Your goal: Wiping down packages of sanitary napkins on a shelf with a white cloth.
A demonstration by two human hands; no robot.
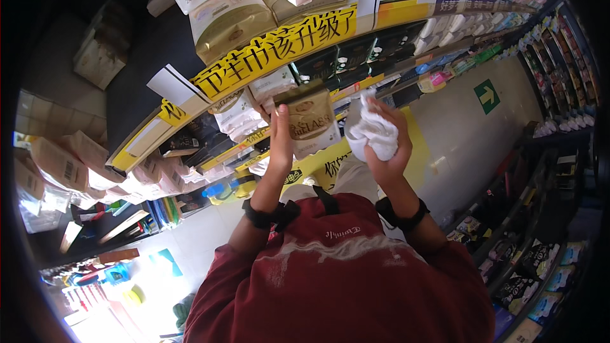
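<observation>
My left hand [282,140] holds a gold and white soft package of sanitary pads [310,121] upright by its left side, in front of the shelves. Bunched in my right hand [393,140] is a white cloth [374,133], just right of the package and apart from it. Behind the package, more white packages [238,114] stand on a lower shelf, beside dark green packages [355,59]. Larger gold and white packages [231,21] sit on the upper shelf. Both wrists wear black bands.
A yellow shelf edge strip [281,40] with printed writing curves across the top, with white tags [176,85] sticking out. Pink packages [59,164] line the shelf at left. Dark shelves with small packages [538,257] run along the right. Grey floor [457,105] shows between the shelf rows.
</observation>
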